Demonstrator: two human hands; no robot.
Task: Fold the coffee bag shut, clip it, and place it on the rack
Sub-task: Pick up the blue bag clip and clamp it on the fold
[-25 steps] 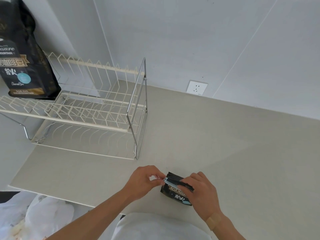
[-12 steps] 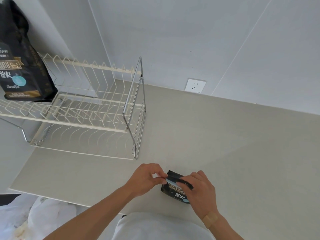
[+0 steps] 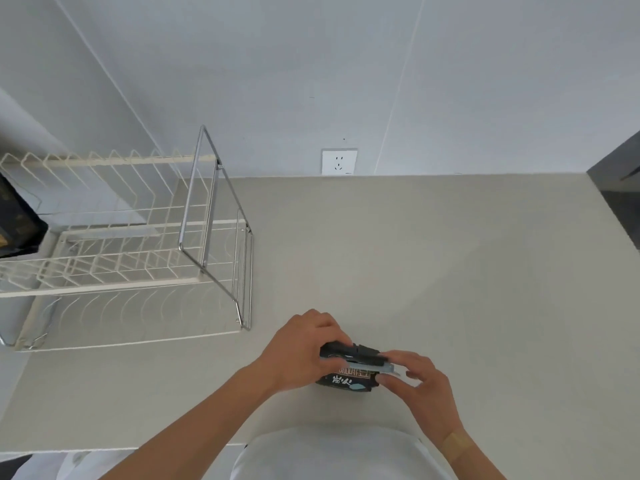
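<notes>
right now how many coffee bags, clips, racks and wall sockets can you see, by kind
coffee bags: 2 (small one in both hands, another on the rack at the left edge)
clips: 1
racks: 1
wall sockets: 1
total: 5

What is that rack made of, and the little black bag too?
The rack looks like metal wire: thin cream-coated rods, plus a bare shiny silver end frame. The little coffee bag between the hands looks like soft black plastic or foil film with printed lettering; which one, I cannot tell.
</notes>
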